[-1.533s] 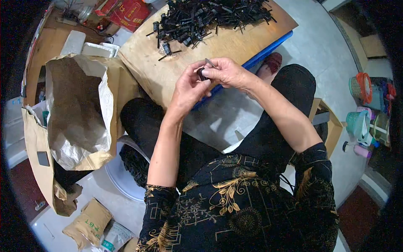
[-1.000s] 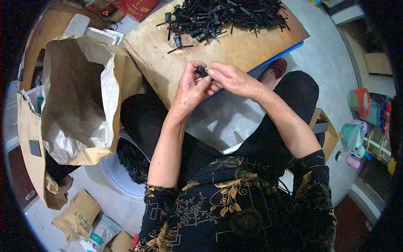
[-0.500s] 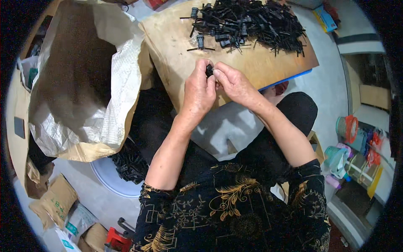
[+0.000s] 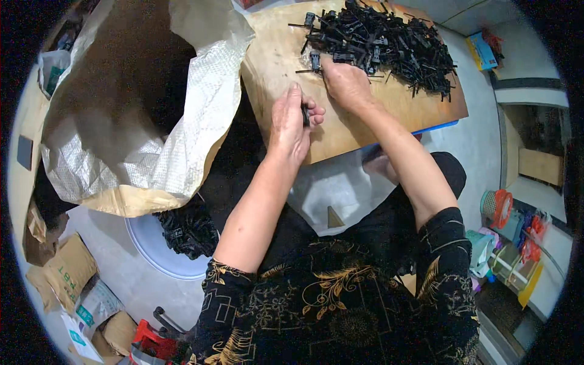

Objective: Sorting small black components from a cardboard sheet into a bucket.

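My left hand (image 4: 288, 121) is held over the near part of a wooden board (image 4: 267, 67), its fingers curled round a small black plastic part (image 4: 305, 115). Most of that part is hidden by the fingers. Farther forward, my right hand (image 4: 348, 85) is at the near edge of a pile of black plastic parts (image 4: 389, 45) with thin protruding rods. Its fingers are drawn together beside a single black part (image 4: 316, 61) with a crossbar. Whatever the right fingertips pinch is hidden beneath the hand.
A large woven sack (image 4: 207, 91), wide at the mouth, stands left of the board. Below it, a pale blue basin (image 4: 143, 243) holds black parts (image 4: 188, 231). Brown packages (image 4: 70, 267) and a red tool (image 4: 152, 340) lie lower left. Colourful bags (image 4: 486, 249) are at the right.
My hands have come apart. The right has gone forward to the pile's edge, while the left keeps the small black part near its former place. The view has shifted slightly.
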`<move>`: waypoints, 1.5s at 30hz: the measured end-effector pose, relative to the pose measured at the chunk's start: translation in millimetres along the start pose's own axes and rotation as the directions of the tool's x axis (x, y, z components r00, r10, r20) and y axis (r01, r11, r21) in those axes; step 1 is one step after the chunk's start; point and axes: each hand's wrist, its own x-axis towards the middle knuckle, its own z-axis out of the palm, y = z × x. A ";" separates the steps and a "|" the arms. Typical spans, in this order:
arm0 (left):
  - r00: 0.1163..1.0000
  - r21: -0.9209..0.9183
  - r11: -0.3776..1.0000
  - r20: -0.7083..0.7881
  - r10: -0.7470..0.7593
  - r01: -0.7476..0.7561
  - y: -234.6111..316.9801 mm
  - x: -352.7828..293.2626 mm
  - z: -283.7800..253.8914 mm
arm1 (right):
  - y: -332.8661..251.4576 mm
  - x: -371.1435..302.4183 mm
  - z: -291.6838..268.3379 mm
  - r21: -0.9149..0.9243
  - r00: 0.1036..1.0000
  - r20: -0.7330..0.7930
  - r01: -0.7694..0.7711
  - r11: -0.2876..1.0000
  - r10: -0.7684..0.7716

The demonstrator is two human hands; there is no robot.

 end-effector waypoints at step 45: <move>0.941 0.558 0.778 0.315 0.124 -0.290 -52.2 -21.8 31.7 | 2.8 -130.5 -52.4 0.942 0.941 0.319 -0.328 0.071 0.112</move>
